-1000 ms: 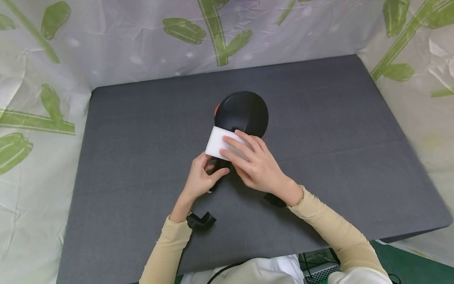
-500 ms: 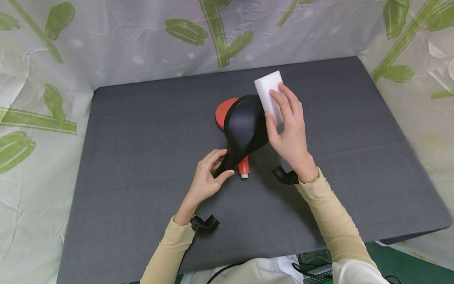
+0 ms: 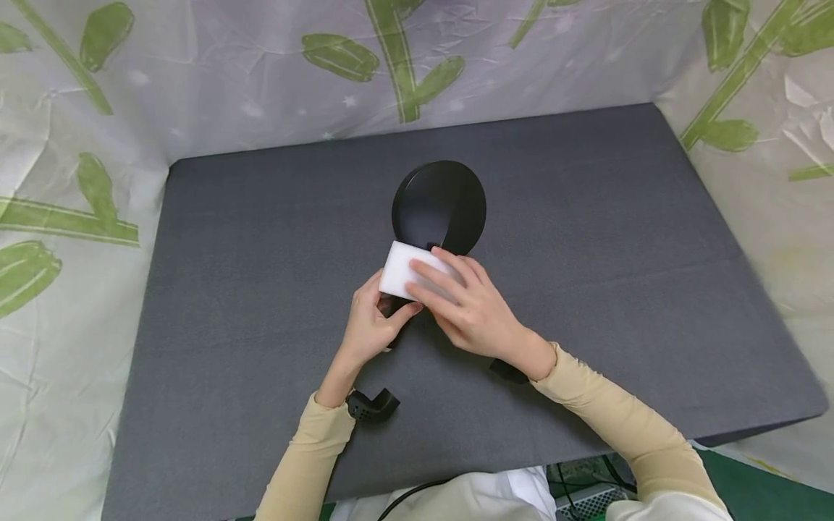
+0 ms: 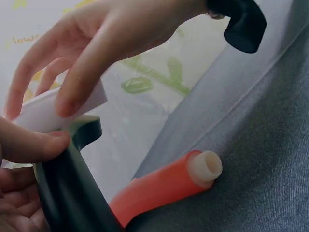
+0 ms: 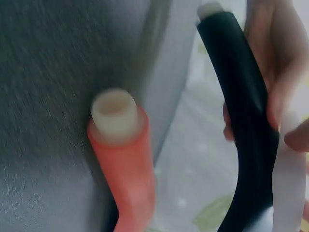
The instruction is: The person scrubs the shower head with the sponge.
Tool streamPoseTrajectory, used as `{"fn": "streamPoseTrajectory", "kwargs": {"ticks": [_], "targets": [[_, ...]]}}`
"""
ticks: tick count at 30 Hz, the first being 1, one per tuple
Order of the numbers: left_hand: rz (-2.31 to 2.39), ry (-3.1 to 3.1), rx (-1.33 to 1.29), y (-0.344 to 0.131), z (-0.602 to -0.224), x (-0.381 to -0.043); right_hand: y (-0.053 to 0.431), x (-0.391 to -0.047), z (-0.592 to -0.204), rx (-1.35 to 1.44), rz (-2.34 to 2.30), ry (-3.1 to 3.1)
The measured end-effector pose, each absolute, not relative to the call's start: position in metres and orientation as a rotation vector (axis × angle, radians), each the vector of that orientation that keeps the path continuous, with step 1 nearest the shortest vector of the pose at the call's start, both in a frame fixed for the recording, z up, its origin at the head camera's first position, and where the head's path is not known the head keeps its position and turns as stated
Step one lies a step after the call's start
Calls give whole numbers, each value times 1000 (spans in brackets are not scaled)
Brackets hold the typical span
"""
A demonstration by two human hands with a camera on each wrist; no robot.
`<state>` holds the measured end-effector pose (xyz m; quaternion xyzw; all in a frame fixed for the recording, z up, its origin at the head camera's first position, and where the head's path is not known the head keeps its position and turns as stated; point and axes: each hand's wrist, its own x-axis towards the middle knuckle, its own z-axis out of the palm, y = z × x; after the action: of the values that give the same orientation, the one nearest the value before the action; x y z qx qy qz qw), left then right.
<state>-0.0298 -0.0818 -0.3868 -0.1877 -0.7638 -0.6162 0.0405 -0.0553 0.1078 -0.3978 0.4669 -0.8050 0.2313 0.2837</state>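
Observation:
My left hand [image 3: 363, 322] grips the curved handle of a black round-headed, shower-head-shaped object [image 3: 439, 206]. Its smooth rounded back faces up, and a short pale stub [image 5: 208, 10] shows at the handle's end in the right wrist view. My right hand [image 3: 474, 311] holds a white sponge block [image 3: 400, 271] over the upper handle, just below the round head. Fingers spread across the block's top. Beneath, a red handle [image 4: 157, 188] with a hollow cream-coloured end belongs to a similar object, hidden under the black one in the head view.
A dark grey cloth covers the table [image 3: 274, 239]. A pale curtain [image 3: 228, 79] with green plant prints hangs behind and along the sides. Black camera mounts [image 3: 373, 405] sit on the wrists. Cables and a metal box [image 3: 589, 499] lie below the front edge.
Half a second ago my right hand held the sponge at the head's right edge; now it is back over the handle. The black object has turned back, covering the red one again.

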Motion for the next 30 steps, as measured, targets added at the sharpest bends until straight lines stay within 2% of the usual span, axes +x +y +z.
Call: {"fn": "streamPoseTrajectory", "kwargs": {"ticks": [6, 12, 16, 20, 26, 30], "targets": [[-1906, -2321, -613, -84, -409, -33, 108, -72, -384, 1174, 658, -2158], [-1839, -2332, -661, -79, -393, -27, 127, -102, -363, 809, 915, -2116], [-1923, -2266, -664, -81, -395, -27, 137, -105, -367, 681, 1049, -2116], [-2065, -2161, -635, -83, -412, -34, 131, -91, -383, 757, 1054, -2094], [-2348, -1976, -541, -83, -423, -39, 114, -63, -406, 1071, 830, -2089], [-2509, -1862, -536, -84, -425, -40, 113, -62, -407, 1124, 766, -2049]]}}
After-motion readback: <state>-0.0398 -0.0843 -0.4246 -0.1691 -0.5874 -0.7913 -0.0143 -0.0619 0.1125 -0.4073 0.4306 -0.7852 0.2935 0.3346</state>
